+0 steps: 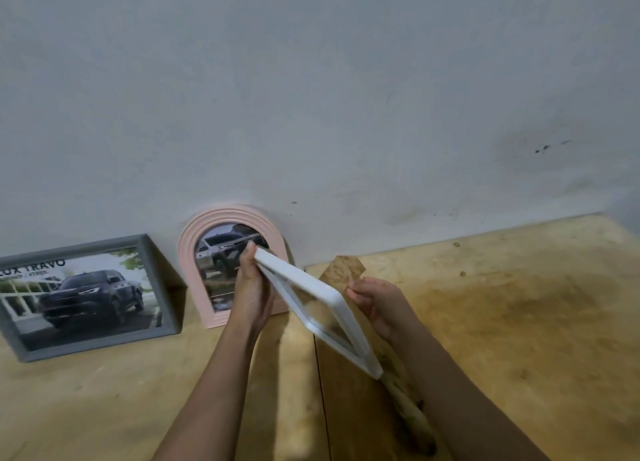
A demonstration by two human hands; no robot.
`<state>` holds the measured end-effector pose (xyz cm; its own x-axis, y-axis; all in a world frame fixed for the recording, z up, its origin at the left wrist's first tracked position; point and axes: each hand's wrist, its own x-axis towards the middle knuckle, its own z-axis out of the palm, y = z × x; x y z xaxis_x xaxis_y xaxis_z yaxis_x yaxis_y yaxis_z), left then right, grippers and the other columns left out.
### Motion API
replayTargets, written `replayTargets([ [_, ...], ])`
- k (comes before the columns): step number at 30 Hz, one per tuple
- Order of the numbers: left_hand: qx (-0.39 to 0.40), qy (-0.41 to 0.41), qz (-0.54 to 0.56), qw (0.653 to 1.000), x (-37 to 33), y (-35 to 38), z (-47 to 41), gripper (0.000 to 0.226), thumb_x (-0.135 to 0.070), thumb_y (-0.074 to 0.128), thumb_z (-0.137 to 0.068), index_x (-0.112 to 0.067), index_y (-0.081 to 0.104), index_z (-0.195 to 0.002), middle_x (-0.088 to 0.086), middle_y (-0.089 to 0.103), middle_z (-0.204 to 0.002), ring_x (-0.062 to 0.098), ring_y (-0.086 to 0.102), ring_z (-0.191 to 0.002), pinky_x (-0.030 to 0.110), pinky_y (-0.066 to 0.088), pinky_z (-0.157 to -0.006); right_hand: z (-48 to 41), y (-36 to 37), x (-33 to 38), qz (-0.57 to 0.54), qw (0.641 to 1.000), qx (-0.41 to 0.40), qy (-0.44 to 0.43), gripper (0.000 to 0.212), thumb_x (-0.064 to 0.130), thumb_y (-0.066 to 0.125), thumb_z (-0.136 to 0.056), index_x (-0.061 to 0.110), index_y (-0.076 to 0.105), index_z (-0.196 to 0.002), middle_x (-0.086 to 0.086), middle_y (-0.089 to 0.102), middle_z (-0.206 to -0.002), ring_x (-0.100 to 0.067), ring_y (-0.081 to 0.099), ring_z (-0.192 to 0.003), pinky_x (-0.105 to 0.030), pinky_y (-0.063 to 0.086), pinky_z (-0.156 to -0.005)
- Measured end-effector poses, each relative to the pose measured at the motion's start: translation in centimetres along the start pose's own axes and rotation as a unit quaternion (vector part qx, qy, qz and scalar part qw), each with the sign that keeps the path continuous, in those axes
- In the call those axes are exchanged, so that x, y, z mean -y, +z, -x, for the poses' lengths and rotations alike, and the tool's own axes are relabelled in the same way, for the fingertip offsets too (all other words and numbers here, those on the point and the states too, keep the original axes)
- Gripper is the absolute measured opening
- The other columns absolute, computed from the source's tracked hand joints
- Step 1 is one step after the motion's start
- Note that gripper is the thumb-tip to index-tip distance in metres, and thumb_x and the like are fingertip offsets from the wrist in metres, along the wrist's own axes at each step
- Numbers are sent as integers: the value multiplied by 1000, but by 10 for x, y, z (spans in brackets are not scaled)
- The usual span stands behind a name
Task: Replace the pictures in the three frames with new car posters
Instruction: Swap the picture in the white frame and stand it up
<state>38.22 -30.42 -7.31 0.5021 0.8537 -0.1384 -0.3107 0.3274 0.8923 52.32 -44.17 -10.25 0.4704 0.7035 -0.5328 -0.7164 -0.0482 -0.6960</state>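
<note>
Left hand [251, 287] grips 1 corner of the white frame [298, 277], held tilted above the tabletop [485, 304]. Right hand [374, 301] pinches the backing board [343, 270] behind it. Probable risk: with the board loose, any pane could slide out, or the tilted frame could twist free.

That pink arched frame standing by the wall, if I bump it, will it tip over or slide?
Likely tippy: the pink arched frame stands tall and narrow on its bottom edge, top seemingly against the wall. Its base may slide on the smooth wooden table. It looks like light moulded plastic, so a small bump could move it.
</note>
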Motion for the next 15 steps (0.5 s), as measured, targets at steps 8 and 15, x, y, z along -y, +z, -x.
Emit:
replayTargets([
  [8,68,16,-133,989,21,38,-23,45,-48,44,-87,-8,48,-68,4,46,-61,8,49,-51,16,44,-53,-39,-30,7,-75,992,-96,37,23,-15,54,-83,-15,58,-105,-17,67,-80,-21,67,-70,-19,56,-52],
  [15,44,74,-261,961,27,70,-43,43,-36,39,-97,0,53,-77,8,46,-68,1,46,-55,13,37,-56,-66,-39,33,93,989,-86,78,7,6,52,-91,4,58,-91,-8,58,-78,-14,59,-62,-23,53,-51],
])
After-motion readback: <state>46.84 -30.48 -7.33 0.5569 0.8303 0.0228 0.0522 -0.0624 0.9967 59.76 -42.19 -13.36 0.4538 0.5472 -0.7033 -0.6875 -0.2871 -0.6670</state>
